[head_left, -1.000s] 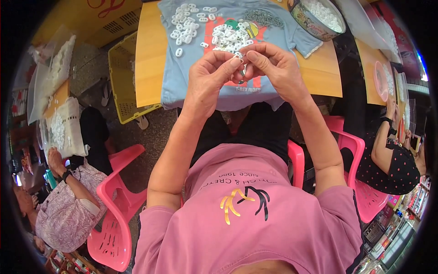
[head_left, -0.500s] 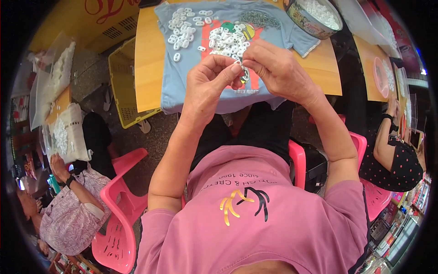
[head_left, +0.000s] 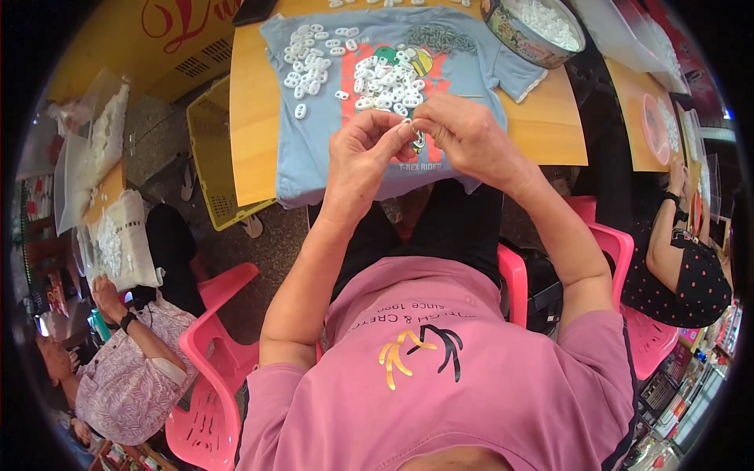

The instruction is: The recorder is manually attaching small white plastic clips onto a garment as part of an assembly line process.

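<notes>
My left hand [head_left: 366, 151] pinches a small white plastic piece [head_left: 406, 122] between thumb and forefinger, above the near part of a grey-blue T-shirt [head_left: 306, 169] spread over the table. Close against it, my right hand [head_left: 469, 140] has its fingers pressed together at the same piece; whatever they grip is too small to make out. Just beyond the hands lies a pile of white oval pieces with two holes [head_left: 386, 85]. A second group of such pieces [head_left: 308, 59] is to the left. Farther back rests a heap of small grey metal parts [head_left: 441, 38].
A round patterned tin [head_left: 542, 51] of white pieces stands at the back right of the wooden table [head_left: 253, 118]. A yellow crate [head_left: 210, 157] is left of the table. Two people sit on pink chairs [head_left: 216, 345], one at each side, with white pieces before them.
Both hands have come slightly nearer to me, still pinched together at the white piece. The view has shifted a little, showing more white pieces at the table's far edge.
</notes>
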### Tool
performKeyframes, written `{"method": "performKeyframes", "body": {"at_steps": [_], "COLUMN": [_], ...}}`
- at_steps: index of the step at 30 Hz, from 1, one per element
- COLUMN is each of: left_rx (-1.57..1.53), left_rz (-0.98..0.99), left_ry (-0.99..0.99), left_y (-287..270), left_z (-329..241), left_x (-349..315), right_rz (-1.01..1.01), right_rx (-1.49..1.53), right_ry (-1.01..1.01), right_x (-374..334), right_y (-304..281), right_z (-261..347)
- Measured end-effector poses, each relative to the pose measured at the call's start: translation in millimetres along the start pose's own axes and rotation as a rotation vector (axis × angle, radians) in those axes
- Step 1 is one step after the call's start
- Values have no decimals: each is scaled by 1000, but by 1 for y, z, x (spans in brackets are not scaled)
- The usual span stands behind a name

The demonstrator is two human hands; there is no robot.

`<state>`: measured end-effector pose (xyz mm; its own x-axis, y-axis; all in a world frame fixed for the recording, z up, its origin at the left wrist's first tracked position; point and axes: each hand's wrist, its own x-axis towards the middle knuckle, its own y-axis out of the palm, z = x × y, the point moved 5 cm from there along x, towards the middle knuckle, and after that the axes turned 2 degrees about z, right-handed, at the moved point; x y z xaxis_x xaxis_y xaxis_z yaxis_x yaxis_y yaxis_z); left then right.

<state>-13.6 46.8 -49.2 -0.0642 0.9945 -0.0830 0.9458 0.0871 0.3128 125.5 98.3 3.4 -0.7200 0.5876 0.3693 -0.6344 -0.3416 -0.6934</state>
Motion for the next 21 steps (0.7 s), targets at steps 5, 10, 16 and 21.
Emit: {"method": "performKeyframes", "body": {"at_steps": [5, 10, 16, 21], "left_rx": [-14, 34, 41, -48], "left_rz": [97, 118, 59, 62], "left_ry": [-45, -68, -58, -95], "left_y": [1, 3, 3, -4], "left_z": [-7, -7, -1, 13], "left_x": [-5, -17, -27, -23], "right_rz": [61, 64, 44, 41], "right_rx": [-101, -53, 93, 163], "right_ry": [-135, -118, -55, 43], "right_x": [-5, -15, -22, -21], "right_y": [-7, -1, 9, 17], "right_z": [10, 18, 13, 2]}}
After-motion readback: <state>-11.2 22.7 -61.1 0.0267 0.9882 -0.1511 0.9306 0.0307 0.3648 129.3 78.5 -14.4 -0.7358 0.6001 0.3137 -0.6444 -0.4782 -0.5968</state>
